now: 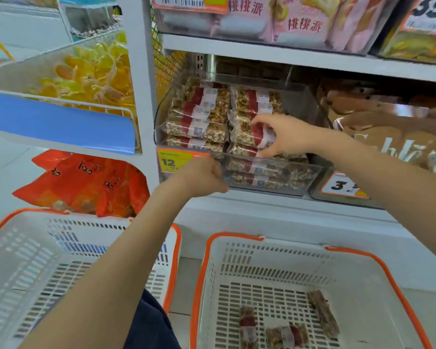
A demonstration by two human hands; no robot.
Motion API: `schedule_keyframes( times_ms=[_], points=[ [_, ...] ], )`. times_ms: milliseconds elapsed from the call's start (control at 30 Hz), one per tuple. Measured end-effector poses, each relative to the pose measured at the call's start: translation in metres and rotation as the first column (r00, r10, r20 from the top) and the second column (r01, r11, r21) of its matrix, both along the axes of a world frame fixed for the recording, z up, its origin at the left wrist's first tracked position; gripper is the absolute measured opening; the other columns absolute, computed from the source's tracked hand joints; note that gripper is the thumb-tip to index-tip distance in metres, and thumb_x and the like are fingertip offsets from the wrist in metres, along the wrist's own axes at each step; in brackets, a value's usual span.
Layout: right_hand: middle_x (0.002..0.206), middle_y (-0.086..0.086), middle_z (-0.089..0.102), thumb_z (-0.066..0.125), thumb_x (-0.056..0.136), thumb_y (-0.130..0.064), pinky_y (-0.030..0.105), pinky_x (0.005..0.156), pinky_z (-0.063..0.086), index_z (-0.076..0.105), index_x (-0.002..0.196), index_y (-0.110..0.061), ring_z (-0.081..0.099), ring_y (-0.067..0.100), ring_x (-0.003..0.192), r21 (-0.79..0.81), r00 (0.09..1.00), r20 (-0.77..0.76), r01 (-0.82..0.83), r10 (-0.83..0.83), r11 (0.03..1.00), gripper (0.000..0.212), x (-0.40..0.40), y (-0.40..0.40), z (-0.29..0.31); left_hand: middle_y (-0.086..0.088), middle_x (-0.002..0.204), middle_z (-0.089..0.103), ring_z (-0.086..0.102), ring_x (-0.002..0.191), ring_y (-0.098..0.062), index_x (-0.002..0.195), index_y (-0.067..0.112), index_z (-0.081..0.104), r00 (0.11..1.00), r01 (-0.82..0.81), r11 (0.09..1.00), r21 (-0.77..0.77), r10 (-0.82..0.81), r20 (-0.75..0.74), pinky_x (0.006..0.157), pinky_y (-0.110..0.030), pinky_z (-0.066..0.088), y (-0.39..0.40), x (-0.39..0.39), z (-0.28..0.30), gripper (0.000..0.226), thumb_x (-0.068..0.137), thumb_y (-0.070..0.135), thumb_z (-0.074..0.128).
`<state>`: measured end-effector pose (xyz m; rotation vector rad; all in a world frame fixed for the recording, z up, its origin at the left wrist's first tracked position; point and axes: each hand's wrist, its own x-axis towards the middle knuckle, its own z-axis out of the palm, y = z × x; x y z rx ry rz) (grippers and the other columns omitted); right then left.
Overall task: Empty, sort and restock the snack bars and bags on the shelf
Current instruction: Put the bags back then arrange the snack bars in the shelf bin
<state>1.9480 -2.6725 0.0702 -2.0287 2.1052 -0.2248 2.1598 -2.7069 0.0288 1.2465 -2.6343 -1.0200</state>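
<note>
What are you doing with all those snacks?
A person is emptying a clear plastic shelf bin of nut snack bars in red-banded clear wrappers. The right hand grips one bar in the bin, while the left hand holds the bin's front edge. Three bars already lie in the white, orange-rimmed basket below.

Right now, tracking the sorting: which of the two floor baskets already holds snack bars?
The right-hand basket, below the right hand; three snack bars lie in it.

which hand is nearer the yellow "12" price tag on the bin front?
Left. The left hand grips the clear bin's front edge right beside the price tag. The right hand is farther right, up inside the bin, holding a nut bar.
</note>
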Motion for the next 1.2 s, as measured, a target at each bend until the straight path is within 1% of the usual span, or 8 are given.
schedule_keyframes(
  times_ms=[100, 233, 400, 667, 933, 1000, 1100, 1200],
  points=[
    [0.111, -0.006, 0.056, 0.082, 0.071, -0.029, 0.019, 0.082, 0.041, 0.053, 0.12, -0.025, 0.052, 0.01, 0.101, -0.075, 0.978, 0.209, 0.034, -0.018, 0.997, 0.057, -0.008, 0.009, 0.006, -0.007, 0.094, 0.052, 0.049, 0.085, -0.022, 0.1, 0.012, 0.055, 0.999, -0.038, 0.999, 0.005, 0.038, -0.008, 0.076, -0.03, 0.042, -0.003, 0.002, -0.003, 0.024, 0.084, 0.021, 0.071],
    [0.093, -0.019, 0.054, 0.082, 0.072, -0.023, 0.007, 0.073, 0.04, 0.062, 0.104, -0.021, 0.053, 0.007, 0.089, -0.165, 0.975, 0.224, 0.034, 0.004, 0.986, 0.038, -0.004, 0.011, 0.003, -0.009, 0.092, 0.053, 0.049, 0.081, -0.023, 0.096, 0.011, 0.055, 0.999, -0.032, 0.999, -0.017, 0.032, -0.023, 0.072, -0.029, 0.04, 0.0, 0.003, -0.001, 0.021, 0.084, 0.019, 0.07],
    [0.1, -0.012, 0.056, 0.08, 0.075, -0.019, 0.03, 0.092, 0.044, 0.063, 0.102, -0.02, 0.053, 0.013, 0.099, -0.195, 0.972, 0.234, 0.028, 0.019, 0.98, 0.032, 0.001, 0.009, -0.007, -0.01, 0.086, 0.049, 0.045, 0.074, -0.023, 0.09, 0.012, 0.05, 1.0, -0.008, 0.997, -0.074, 0.007, -0.013, 0.067, -0.028, 0.035, 0.006, -0.002, 0.001, 0.021, 0.084, 0.017, 0.069],
    [0.13, -0.004, 0.056, 0.074, 0.082, -0.025, 0.03, 0.105, 0.039, 0.059, 0.128, -0.025, 0.049, 0.011, 0.121, -0.175, 0.984, 0.175, 0.019, 0.012, 0.984, 0.049, -0.011, 0.03, 0.003, -0.008, 0.089, 0.045, 0.043, 0.076, -0.022, 0.093, 0.015, 0.047, 1.0, 0.001, 0.995, -0.1, -0.002, -0.007, 0.068, -0.028, 0.034, 0.009, -0.007, 0.0, 0.023, 0.085, 0.019, 0.068],
    [0.125, -0.002, 0.054, 0.074, 0.082, -0.026, 0.029, 0.103, 0.04, 0.06, 0.127, -0.023, 0.047, 0.011, 0.118, -0.393, 0.989, 0.144, 0.096, -0.042, 0.914, 0.047, -0.007, 0.06, 0.008, -0.008, 0.123, 0.055, 0.056, 0.107, -0.025, 0.123, 0.011, 0.055, 0.999, 0.044, 0.998, -0.053, -0.045, -0.019, 0.084, -0.032, 0.046, 0.018, -0.008, -0.008, 0.045, 0.084, 0.028, 0.07],
    [0.117, -0.004, 0.055, 0.071, 0.084, -0.024, 0.022, 0.096, 0.041, 0.061, 0.126, -0.023, 0.048, 0.005, 0.107, -0.494, 0.994, 0.101, 0.087, -0.043, 0.865, 0.043, -0.004, 0.084, 0.005, -0.008, 0.123, 0.056, 0.057, 0.104, -0.023, 0.123, 0.012, 0.055, 0.998, 0.054, 0.998, -0.042, -0.056, -0.038, 0.082, -0.031, 0.047, 0.024, -0.01, -0.015, 0.044, 0.084, 0.027, 0.07],
    [0.096, -0.003, 0.052, 0.063, 0.089, -0.013, 0.023, 0.069, 0.043, 0.056, 0.124, -0.017, 0.048, 0.01, 0.075, -0.634, 0.992, 0.072, 0.127, -0.105, 0.763, 0.037, 0.001, 0.127, -0.027, -0.005, 0.113, 0.058, 0.056, 0.092, -0.018, 0.118, 0.013, 0.058, 0.994, 0.082, 0.995, 0.06, -0.077, -0.08, 0.074, -0.025, 0.043, 0.039, -0.015, -0.043, 0.037, 0.085, 0.025, 0.069],
    [0.092, 0.002, 0.055, 0.056, 0.091, -0.008, 0.03, 0.05, 0.037, 0.053, 0.12, -0.011, 0.045, 0.014, 0.066, -0.588, 0.966, 0.107, 0.253, -0.237, 0.768, 0.029, 0.005, 0.165, -0.094, -0.005, 0.104, 0.062, 0.057, 0.086, -0.016, 0.107, 0.013, 0.061, 0.996, 0.09, 0.975, 0.203, -0.084, -0.034, 0.073, -0.025, 0.046, 0.062, -0.018, -0.098, 0.024, 0.086, 0.022, 0.069]
  ],
)
